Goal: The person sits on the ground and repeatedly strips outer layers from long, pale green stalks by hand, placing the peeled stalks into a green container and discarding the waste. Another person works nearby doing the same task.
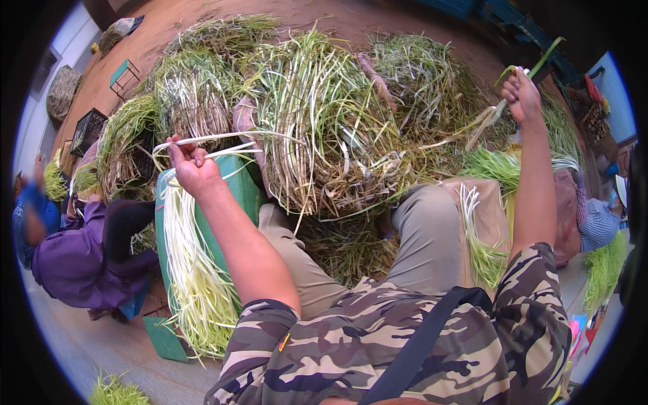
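Note:
My left hand [195, 167] pinches a few long white stalks [217, 136] of an allium-like leafy vegetable above a green-covered block [238, 177]. On that block, just below the hand, a bundle of pale, cleaned stalks [195, 273] hangs with its yellow-green leaves downward. Raised at the far right, my right hand [522, 98] is closed around a green leaf [547, 58] and withered, yellowish leaf strips [486, 119]. In front of my knees rises a large heap of uncleaned stalks [324, 121], with brown dry leaves at its near end.
A smaller bunch of white-stemmed stalks [476, 238] lies on a tan-covered block [488, 202] by my right knee. A person in purple [86, 253] sits close on the left; another in striped clothing [600, 223] is at the right. A black crate [88, 131] and green stool [121, 73] stand beyond.

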`<state>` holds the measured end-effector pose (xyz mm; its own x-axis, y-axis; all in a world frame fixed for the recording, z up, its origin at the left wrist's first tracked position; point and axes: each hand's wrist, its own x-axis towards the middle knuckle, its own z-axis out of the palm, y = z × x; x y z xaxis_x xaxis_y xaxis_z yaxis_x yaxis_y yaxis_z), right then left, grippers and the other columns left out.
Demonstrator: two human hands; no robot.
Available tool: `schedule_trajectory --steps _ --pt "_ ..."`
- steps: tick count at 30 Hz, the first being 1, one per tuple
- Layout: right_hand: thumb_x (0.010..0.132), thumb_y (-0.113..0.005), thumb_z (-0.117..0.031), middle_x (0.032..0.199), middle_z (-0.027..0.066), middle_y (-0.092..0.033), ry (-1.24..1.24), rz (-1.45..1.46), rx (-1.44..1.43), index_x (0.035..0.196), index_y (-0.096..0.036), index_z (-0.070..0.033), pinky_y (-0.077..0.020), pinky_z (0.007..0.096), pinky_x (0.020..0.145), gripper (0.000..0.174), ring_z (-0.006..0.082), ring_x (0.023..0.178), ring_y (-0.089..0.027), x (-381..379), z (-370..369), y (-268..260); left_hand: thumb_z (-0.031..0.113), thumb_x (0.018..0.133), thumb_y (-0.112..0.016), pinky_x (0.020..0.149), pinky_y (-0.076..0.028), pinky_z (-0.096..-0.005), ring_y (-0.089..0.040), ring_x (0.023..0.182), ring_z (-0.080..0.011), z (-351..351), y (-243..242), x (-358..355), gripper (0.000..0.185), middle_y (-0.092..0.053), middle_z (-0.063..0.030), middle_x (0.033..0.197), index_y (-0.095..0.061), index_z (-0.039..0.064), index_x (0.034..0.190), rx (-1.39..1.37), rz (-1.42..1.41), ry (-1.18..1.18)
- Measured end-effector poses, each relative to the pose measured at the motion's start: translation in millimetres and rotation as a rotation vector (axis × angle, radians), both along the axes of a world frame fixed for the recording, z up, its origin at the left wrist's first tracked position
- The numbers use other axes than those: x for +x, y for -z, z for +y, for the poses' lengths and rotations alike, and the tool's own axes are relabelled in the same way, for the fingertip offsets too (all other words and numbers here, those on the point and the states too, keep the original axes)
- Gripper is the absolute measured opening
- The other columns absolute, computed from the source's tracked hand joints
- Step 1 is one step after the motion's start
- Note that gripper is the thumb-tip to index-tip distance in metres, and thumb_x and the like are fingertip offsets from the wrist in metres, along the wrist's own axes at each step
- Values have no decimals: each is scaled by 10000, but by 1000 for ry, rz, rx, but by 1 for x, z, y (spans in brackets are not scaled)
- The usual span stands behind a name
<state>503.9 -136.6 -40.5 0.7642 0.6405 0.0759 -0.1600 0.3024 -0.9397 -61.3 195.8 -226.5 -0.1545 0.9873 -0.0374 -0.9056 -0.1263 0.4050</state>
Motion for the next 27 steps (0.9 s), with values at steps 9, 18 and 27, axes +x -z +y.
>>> schedule_trajectory --steps 9,18,27 --pt "942 -637 -345 829 43 -624 -112 -677 -1374 1106 -631 -58 -493 289 661 331 141 694 -561 33 53 34 182 981 -593 365 -245 -176 -571 644 -40 -19 -23 34 220 -693 -19 1023 -597 86 1179 39 63 71" --pt "972 -579 -341 1313 190 -554 -672 -816 -722 1412 -450 -78 -462 414 1026 529 289 1222 -544 -206 111 86 189 983 -589 361 -239 -182 -531 619 -63 -35 -35 62 245 -698 -40 971 -605 70 1196 93 101 206" --pt "979 -602 -343 1072 118 -624 -1137 -610 -669 1410 -397 -24 -506 345 867 574 190 970 -618 -288 95 144 113 953 -625 350 -249 -182 -607 646 -59 -42 -38 71 172 -706 -76 968 -636 65 1118 15 -3 233"
